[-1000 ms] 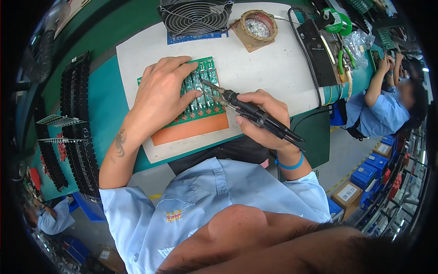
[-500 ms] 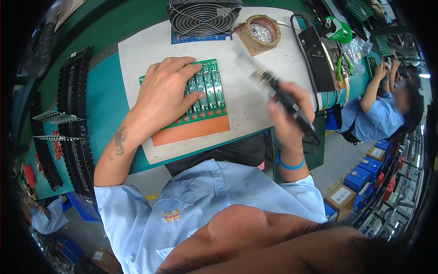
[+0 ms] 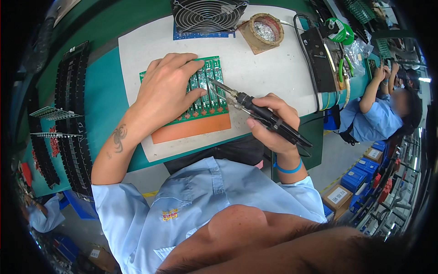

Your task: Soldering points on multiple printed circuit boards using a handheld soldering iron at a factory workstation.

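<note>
My left hand (image 3: 169, 86) lies over the left part of a green circuit board panel (image 3: 219, 84), its fingers spread and thumb out. The panel is divided into narrow strips and rests on an orange-brown sheet (image 3: 191, 131). In my closed right hand (image 3: 278, 123) is a black soldering iron (image 3: 267, 114) with a thin metal tube alongside it. Its tip slants up and left to the strips right of my left thumb. Whether it touches the panel I cannot tell. My left palm hides part of the panel.
A fan (image 3: 210, 16) with a wire guard stands at the far edge. Beside it is a round pot (image 3: 261, 33) of silvery bits. Further right are a black stand (image 3: 319, 59) and a green solder reel (image 3: 340, 31). Black slotted racks (image 3: 70, 123) stand left. A co-worker (image 3: 374, 114) sits at right.
The soldering iron has swung left and down from above the white sheet, its tip now over the panel. My left hand stays on the panel.
</note>
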Available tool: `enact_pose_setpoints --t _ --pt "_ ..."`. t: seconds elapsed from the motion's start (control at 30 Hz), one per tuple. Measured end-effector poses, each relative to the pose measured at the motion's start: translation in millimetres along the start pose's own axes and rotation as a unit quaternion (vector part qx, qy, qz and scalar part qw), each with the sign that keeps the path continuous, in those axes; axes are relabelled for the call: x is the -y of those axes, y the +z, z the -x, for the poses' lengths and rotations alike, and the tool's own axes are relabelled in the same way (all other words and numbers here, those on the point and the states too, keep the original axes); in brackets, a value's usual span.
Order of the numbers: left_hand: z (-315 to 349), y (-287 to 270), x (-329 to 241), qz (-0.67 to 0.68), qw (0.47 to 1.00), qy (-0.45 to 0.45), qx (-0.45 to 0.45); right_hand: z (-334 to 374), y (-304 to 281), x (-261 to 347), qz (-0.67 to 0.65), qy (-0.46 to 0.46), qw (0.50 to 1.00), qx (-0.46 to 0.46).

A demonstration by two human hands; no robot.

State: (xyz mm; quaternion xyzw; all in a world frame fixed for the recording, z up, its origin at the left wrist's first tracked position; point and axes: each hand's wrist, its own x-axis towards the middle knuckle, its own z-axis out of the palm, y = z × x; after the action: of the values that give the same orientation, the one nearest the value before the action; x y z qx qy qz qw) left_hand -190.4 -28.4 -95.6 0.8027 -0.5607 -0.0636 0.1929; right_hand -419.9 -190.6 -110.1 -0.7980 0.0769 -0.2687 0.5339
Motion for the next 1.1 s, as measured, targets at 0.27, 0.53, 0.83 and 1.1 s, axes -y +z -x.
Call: enact_pose_setpoints --t 0.27,0.53,0.83,1.1 --pt "0.9 -0.9 -0.7 -0.001 1.000 -0.002 0.006 -4.0 5.7 -6.7 0.004 0.004 1.000 0.005" --pt "1.0 0.5 0.9 0.000 1.000 0.007 -0.008 -5.1 3.1 -4.4 0.034 -0.005 0.999 0.020" --pt "0.5 -0.5 -1.9 0.007 1.000 0.002 -0.002 -25.0 -7.6 -35.8 0.034 0.076 0.960 -0.266" --pt "1.8 -4.6 0.2 0.020 1.000 0.007 0.002 8.5 -6.3 0.1 0.020 0.040 0.990 -0.134"
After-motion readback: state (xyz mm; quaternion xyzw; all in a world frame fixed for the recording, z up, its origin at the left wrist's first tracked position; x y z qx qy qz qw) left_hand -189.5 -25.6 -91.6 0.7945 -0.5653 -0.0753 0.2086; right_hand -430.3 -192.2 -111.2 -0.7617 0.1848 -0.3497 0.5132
